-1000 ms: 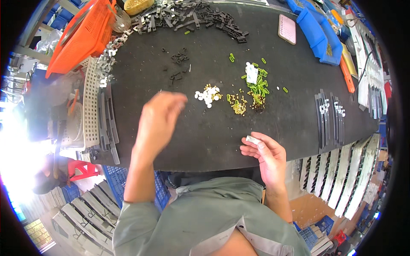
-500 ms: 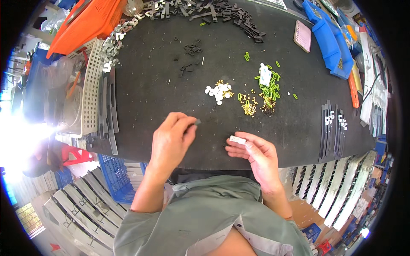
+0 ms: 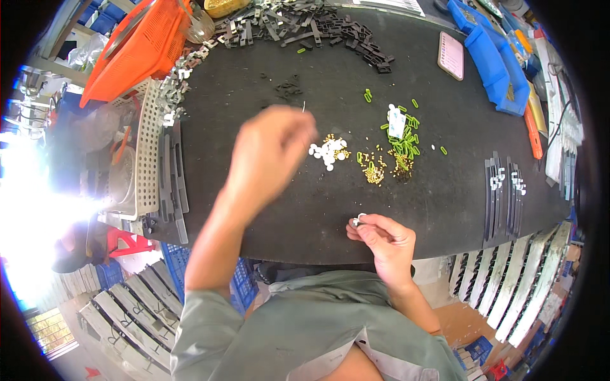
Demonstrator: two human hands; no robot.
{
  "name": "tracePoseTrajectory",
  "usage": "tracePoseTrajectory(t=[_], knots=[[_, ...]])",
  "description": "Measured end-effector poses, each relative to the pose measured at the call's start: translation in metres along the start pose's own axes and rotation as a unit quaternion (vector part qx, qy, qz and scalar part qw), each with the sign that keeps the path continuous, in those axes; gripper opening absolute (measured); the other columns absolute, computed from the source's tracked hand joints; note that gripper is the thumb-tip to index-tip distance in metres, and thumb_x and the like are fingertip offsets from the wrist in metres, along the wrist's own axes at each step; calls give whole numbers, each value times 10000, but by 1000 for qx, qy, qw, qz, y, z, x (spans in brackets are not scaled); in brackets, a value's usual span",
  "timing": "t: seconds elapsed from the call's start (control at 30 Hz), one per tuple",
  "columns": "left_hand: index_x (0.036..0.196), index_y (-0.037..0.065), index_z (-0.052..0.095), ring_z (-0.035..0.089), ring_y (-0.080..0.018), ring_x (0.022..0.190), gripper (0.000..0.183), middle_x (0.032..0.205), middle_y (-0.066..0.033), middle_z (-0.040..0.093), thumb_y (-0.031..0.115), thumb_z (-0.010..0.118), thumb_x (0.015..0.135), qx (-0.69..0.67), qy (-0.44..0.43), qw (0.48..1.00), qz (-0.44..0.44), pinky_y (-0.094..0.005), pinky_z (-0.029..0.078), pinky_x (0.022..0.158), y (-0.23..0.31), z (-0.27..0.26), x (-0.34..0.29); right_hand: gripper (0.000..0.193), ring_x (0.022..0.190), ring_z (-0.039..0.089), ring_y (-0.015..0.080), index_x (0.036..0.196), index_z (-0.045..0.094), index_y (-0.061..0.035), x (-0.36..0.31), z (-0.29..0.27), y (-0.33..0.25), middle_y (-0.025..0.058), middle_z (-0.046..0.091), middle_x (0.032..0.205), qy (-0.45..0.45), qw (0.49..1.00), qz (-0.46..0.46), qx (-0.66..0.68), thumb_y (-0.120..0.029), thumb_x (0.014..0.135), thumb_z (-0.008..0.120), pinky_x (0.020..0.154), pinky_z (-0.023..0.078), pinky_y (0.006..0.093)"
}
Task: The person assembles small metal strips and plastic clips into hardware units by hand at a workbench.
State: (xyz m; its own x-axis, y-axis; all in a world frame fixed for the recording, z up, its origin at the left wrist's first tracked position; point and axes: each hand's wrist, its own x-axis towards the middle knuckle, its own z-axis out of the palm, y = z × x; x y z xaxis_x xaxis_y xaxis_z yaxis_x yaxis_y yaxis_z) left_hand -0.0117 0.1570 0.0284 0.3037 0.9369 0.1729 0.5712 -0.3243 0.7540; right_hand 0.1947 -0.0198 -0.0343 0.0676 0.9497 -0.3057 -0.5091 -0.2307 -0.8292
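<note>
My left hand (image 3: 270, 152) is stretched over the middle of the table, smeared by motion. Its fingers are too blurred to show whether they hold anything. Just beyond it lie small black parts (image 3: 289, 87), and by its fingertips is a little pile of white round pieces (image 3: 329, 150) mixed with small brass-coloured pieces. Near the front edge my right hand (image 3: 389, 247) pinches a small white clip-like part (image 3: 359, 219) between thumb and fingers. Forward of that hand, several green oval rings (image 3: 405, 143) are heaped, a white piece (image 3: 396, 122) on top and brass-coloured bits (image 3: 375, 173) beside them.
Grey and black metal pieces (image 3: 318, 28) are piled along the table's back. A perforated cream basket (image 3: 149, 152) and an orange basket (image 3: 130, 51) stand left, with dark strips (image 3: 171, 181) alongside. Right are blue bins (image 3: 495, 66), a pink phone-like slab (image 3: 450, 56) and strips with white clips (image 3: 502, 197).
My left hand has moved forward from the front of the table, where it pinched a small dark part. My right hand has closed more and turned the white part, whose long side showed before.
</note>
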Motion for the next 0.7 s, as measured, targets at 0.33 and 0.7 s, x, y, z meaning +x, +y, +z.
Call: tracePoseTrajectory(t=[0.33,0.7], knots=[[1026,3,748,730,-306,889,238,939,-170,758,216,703,931,240,-43,969,-39,-389,552,811,-95,4,123,201,962,746,240,1175,706,51,3,3,3,164,755,1049,-33,995,-89,-26,40,983,648,888,630,399],[968,9,759,730,-319,863,204,909,-180,752,179,697,872,180,-179,967,-34,-395,562,804,-97,-15,147,219,946,746,218,1208,695,43,4,0,9,151,753,1047,-61,993,-100,-22,0,999,647,876,633,373]])
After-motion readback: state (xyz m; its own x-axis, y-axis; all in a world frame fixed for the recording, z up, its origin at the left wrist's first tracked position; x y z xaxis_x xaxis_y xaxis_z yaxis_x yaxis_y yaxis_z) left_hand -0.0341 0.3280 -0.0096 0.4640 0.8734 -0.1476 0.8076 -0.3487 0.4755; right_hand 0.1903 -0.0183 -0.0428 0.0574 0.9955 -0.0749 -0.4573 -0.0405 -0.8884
